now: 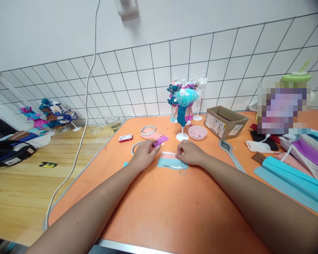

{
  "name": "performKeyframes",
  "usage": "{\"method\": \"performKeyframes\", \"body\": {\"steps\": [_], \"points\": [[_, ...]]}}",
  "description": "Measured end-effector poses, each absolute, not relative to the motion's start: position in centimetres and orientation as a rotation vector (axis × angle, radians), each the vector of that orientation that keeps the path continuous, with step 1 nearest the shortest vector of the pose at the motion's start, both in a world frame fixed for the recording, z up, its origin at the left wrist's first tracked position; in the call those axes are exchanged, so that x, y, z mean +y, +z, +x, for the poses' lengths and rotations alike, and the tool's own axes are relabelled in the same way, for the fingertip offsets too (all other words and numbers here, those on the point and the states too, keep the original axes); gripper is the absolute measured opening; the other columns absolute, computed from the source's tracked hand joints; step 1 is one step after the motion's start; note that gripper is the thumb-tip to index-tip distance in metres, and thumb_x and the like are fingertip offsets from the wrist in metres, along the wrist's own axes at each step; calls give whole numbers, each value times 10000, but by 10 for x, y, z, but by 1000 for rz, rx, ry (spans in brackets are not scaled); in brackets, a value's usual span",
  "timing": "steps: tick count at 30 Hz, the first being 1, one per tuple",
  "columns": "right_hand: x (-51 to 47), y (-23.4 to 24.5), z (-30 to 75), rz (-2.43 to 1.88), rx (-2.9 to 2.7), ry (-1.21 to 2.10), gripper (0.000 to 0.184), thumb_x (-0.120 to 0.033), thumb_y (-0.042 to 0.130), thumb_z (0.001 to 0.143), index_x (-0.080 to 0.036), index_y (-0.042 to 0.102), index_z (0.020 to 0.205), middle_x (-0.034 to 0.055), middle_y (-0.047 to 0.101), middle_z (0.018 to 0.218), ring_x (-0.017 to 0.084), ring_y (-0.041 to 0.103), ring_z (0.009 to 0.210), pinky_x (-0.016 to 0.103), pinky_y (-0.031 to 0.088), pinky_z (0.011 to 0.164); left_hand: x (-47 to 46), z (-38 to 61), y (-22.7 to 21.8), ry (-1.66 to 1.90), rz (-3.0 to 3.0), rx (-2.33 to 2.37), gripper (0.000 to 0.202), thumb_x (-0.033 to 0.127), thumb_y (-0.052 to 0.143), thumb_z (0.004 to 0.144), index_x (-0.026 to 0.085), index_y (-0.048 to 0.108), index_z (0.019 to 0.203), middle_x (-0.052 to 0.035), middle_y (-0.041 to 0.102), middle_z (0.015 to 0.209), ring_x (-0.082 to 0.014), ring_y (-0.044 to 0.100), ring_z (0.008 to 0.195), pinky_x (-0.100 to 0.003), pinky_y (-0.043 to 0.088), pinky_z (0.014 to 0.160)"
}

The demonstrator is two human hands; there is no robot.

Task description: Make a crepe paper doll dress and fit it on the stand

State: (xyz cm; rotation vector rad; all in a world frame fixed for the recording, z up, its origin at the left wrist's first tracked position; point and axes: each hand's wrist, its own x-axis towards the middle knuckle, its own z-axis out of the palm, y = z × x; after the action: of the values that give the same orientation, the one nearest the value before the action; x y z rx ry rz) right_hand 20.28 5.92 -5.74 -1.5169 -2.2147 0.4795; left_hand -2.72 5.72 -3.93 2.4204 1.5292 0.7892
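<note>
My left hand point(144, 154) is over the orange table, beside a piece of purple crepe paper point(162, 140). Its fingers are loosely bent and apart, and I cannot tell whether they touch the paper. Behind that hand a roll of tape point(134, 147) is partly hidden. My right hand point(190, 152) is closed, its fingertips pinched together at the end of a thin whitish strip on a pink paper piece point(168, 156). What they hold, if anything, is hidden. In front lie small scissors point(175, 166) on a light blue paper piece point(163, 163).
Another tape roll point(147, 130) and a small red-and-white box point(125, 138) lie left. Behind stand a teal-dressed mini mannequin point(181, 113), a pink bowl point(197, 133) and a cardboard box point(225, 123). Rolled blue paper point(296, 176) lies right. A white cable point(87, 98) hangs left.
</note>
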Motion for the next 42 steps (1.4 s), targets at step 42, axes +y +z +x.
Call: {"method": "performKeyframes", "body": {"steps": [42], "points": [[23, -40, 178, -1041, -2021, -55, 120, -191, 541, 876, -180, 653, 919, 32, 685, 850, 167, 569, 787, 292, 401, 710, 24, -10, -4, 681, 1585, 1227, 323, 449, 620, 754, 180, 751, 876, 32, 495, 418, -122, 497, 466, -217, 344, 433]]}}
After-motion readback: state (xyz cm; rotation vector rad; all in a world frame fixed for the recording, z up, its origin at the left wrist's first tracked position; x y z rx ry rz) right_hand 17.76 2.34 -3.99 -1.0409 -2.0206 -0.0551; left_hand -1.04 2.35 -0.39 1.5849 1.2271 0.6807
